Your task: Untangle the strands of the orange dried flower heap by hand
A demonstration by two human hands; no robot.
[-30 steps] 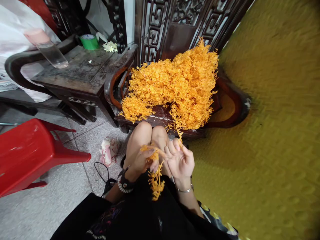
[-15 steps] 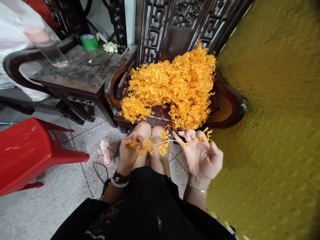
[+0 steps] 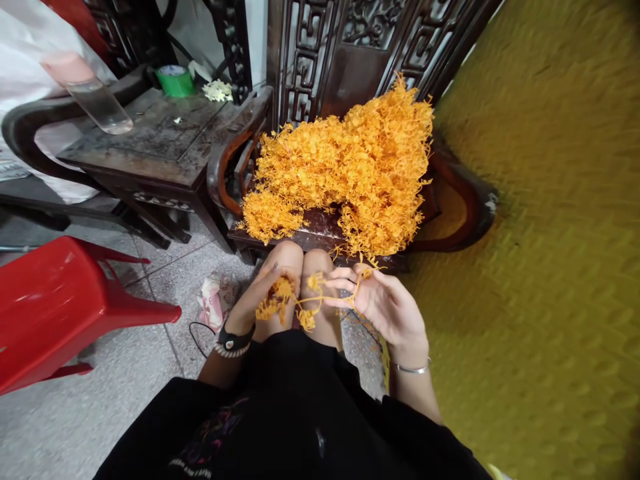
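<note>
I sit with my knees together in front of a dark carved wooden chair (image 3: 465,200). A large heap of orange plastic flower sprigs (image 3: 350,167) covers its seat. My left hand (image 3: 260,297) rests on my left knee, fingers closed on a bunch of orange sprigs (image 3: 274,300). My right hand (image 3: 387,307) is palm up over my right knee, its fingertips pinching the thin stem of an orange sprig (image 3: 315,303) that runs across to the left hand. Both wrists wear bracelets.
A red plastic stool (image 3: 55,303) lies on the tiled floor at left. A dark wooden side table (image 3: 150,147) carries a glass bottle (image 3: 93,93), a green tape roll (image 3: 175,80) and small white flowers (image 3: 217,90). A yellow textured surface (image 3: 550,233) fills the right side.
My right hand had swung out to the right, stretching the sprig between both hands; it has now come back in toward the knees, and the left hand has dropped onto the knee.
</note>
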